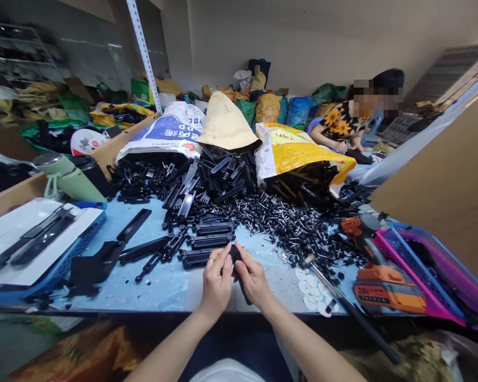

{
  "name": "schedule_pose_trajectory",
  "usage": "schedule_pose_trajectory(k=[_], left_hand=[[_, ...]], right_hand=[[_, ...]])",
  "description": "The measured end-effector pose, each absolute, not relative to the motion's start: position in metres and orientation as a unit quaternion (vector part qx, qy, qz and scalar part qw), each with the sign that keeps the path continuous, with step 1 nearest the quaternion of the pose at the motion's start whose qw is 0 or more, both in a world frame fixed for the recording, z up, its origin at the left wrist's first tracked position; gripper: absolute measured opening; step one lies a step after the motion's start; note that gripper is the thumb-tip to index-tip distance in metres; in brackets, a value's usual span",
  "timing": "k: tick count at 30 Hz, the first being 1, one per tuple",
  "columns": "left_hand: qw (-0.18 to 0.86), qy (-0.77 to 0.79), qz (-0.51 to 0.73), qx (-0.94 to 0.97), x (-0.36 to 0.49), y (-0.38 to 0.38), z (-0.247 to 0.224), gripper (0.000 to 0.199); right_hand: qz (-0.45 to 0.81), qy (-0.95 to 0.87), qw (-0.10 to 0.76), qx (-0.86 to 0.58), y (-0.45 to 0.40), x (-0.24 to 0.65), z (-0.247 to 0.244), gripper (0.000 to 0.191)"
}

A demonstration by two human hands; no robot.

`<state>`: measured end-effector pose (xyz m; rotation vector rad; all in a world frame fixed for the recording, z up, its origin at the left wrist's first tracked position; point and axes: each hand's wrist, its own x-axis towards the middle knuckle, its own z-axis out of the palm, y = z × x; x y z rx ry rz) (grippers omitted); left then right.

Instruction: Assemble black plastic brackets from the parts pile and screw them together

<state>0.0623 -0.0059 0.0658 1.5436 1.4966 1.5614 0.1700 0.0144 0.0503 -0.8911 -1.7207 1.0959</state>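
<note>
Near the table's front edge, my left hand (218, 280) and my right hand (252, 277) meet around a narrow black plastic part (236, 257). The fingers of both hands are closed on its upper end, and its lower end slants down below the right palm. My hands cover much of it, so its full shape is hidden. Just behind them lie several long black plastic bars (211, 241) side by side. Left of these are loose black linkage pieces (177, 241) and a flat black bracket (93, 265).
Black-headed screws (287, 223) are heaped behind and to the right. An orange cordless drill (386, 286) lies at right near a pink basket (398, 265). Sacks (302, 151) spill black parts at the back. A blue tray (83, 241) and green bottle (69, 178) stand left. A co-worker (342, 124) sits beyond.
</note>
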Motion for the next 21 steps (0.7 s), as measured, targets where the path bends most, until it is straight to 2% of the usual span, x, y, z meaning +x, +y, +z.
schedule_pose_trajectory(k=[2, 5, 7, 10, 12, 18, 21], left_hand=[[0.305, 0.59, 0.55, 0.506, 0.059, -0.012, 0.048, 0.038], [0.363, 0.647, 0.488, 0.46, 0.049, -0.03, 0.024, 0.048], [0.312, 0.676, 0.431, 0.51, 0.04, -0.041, 0.016, 0.05], [0.182, 0.682, 0.359, 0.611, 0.024, -0.045, 0.019, 0.039], [0.143, 0.667, 0.32, 0.657, 0.016, -0.039, 0.02, 0.034], [0.109, 0.654, 0.245, 0.708, -0.004, -0.009, 0.004, 0.044], [0.093, 0.669, 0.234, 0.7, -0.005, -0.004, 0.01, 0.041]], right_hand=[[0.399, -0.757, 0.374, -0.357, 0.028, 0.18, 0.045, 0.043], [0.233, -0.826, 0.273, -0.434, 0.079, 0.215, 0.042, 0.039], [0.079, -0.786, 0.213, -0.575, 0.125, 0.248, 0.048, 0.037], [0.003, -0.715, 0.192, -0.672, 0.194, 0.299, 0.06, 0.041], [-0.026, -0.68, 0.164, -0.714, 0.228, 0.327, 0.066, 0.041], [-0.094, -0.705, 0.063, -0.7, 0.275, 0.381, 0.06, 0.034], [-0.133, -0.747, 0.017, -0.651, 0.282, 0.399, 0.054, 0.03]])
